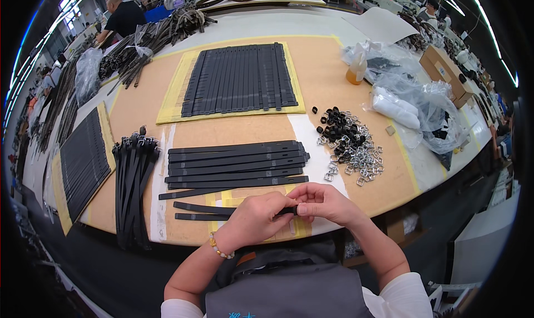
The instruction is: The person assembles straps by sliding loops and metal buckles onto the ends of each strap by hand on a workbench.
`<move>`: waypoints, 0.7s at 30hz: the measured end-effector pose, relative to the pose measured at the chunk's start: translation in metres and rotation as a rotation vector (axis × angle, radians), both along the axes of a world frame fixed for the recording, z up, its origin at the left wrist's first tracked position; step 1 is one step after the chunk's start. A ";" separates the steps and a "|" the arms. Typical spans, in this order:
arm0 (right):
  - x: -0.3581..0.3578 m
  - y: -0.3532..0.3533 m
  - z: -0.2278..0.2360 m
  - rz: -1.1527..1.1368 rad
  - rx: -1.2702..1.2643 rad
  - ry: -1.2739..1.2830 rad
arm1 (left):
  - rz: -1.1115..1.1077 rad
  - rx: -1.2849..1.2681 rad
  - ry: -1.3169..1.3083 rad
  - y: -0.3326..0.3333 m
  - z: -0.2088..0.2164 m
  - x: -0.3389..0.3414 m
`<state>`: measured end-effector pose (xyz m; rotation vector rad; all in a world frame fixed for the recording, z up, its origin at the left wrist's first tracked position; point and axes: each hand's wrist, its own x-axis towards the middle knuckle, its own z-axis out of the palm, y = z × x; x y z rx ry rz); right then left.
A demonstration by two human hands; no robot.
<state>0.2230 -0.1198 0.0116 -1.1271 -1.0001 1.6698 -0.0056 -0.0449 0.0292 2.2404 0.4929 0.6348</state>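
Nearly closed, the left hand [260, 218] and right hand [322, 204] pinch a black strap [286, 210] between them. From there, the table [384, 198] has its near edge at six o'clock, bare tan surface at three, stacked straps [233, 165] at ten, buckles [361, 151] at one.

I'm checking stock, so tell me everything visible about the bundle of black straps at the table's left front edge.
The bundle of straps looks black and leather-like, its long flat strips loosely overlapping and crossing. Silvery, metal-looking buckles cluster at the far end. It rests on the table, its near ends reaching past the front edge. Overlap hides the exact count.
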 end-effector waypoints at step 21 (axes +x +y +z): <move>0.001 0.003 -0.003 0.087 -0.136 -0.111 | 0.006 -0.217 0.071 0.010 -0.007 -0.003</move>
